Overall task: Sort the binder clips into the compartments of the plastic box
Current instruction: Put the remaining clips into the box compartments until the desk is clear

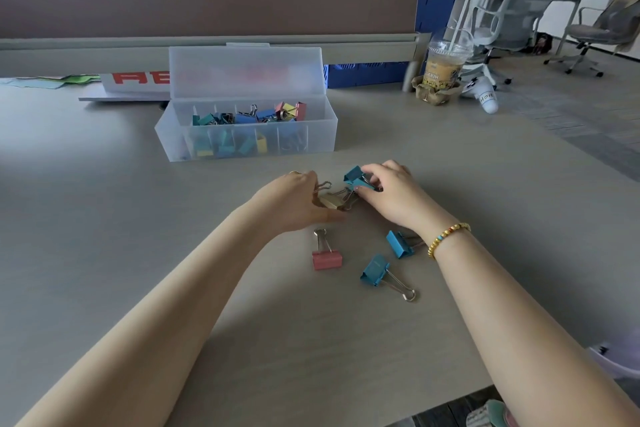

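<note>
Nearest, at the worktop (104,253) front edge: two bare forearms reaching forward, wide bare surface to their left. Between the forearms, loose on the surface: teal binder clip (375,270) with wire handles pointing toward the right forearm, pink binder clip (327,258) just left of it, second teal binder clip (400,244) partly under the right wrist with its beaded bracelet (446,239). Farther on: left hand (294,204), fingers curled on a cream binder clip (329,202); right hand (391,194), fingers pinching a pair of teal clips (355,177); both hands close together, clips nearly touching. Open strip of surface beyond, up to the clear plastic box (242,149), lid raised upright behind it, middle compartments holding mixed teal, blue, yellow and pink clips. Behind the box: red-lettered sign (138,80), papers at far left, desk divider. Far right corner: iced drink cup (443,69) in a cardboard carrier; beyond the edge, office chairs.
</note>
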### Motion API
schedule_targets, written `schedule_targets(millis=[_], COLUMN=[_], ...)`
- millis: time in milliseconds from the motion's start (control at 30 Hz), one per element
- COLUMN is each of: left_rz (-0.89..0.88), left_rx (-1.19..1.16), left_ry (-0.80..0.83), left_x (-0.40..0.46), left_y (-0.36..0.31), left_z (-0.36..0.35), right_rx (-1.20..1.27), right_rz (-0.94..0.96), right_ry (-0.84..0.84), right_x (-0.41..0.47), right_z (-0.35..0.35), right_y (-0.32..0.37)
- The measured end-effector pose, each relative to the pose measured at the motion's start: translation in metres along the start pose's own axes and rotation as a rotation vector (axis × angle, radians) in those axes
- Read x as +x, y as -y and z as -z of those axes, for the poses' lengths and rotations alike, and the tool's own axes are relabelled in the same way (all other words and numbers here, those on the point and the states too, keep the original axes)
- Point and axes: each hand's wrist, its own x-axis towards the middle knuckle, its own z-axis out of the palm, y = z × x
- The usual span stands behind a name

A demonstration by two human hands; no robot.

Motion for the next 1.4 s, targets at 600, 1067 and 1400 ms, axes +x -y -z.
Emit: schedule_targets(millis=[600, 1067, 1400], left_rz=[-0.179, -0.050, 0.000], left_rx=[-0.010, 0.005, -0.299], left_ry=[0.007, -0.002, -0.106], left_x=[0.041, 0.038, 0.036], left_y=[0.006, 0.028, 0.030], left_z=[0.007, 0.005, 0.008], right_rx=[0.123, 0.026, -0.149], right_rz=[0.102, 0.173, 0.170], right_ry=[0.251, 0.090, 0.022], right_x=[0.001, 0.009, 0.012], right_z=[0.009, 0.001, -0.007], right_y=[-0.015, -0.005, 0.002])
